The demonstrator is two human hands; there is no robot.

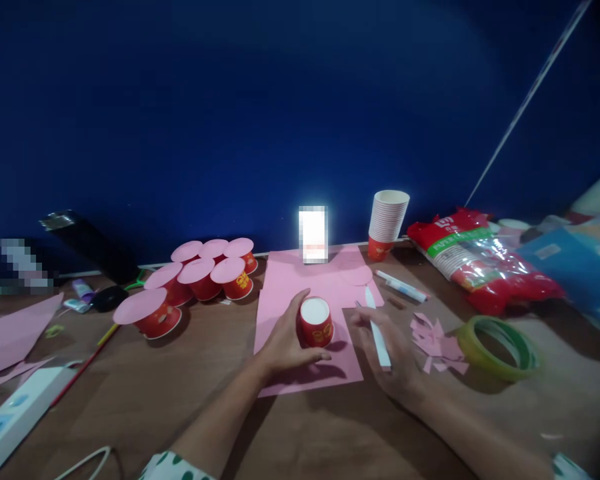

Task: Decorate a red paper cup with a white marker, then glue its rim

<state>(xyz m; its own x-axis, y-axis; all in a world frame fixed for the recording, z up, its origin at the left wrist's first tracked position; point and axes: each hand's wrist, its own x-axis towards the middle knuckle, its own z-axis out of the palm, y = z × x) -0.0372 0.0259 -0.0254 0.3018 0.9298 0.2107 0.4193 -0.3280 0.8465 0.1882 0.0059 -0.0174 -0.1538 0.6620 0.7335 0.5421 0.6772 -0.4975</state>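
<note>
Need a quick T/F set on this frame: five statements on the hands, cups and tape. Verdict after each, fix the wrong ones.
1. The left hand is curved around the left side of a red cup. True.
2. The cups topped with pink discs stand to the right of that cup. False: they stand to its left.
3. The right hand holds a slim white object. True.
4. The tape roll lies to the left of the left hand. False: it lies to the right of the right hand, next to pink paper scraps.
5. The stack of nested cups stands to the left of the red-and-green bag. True.
</note>
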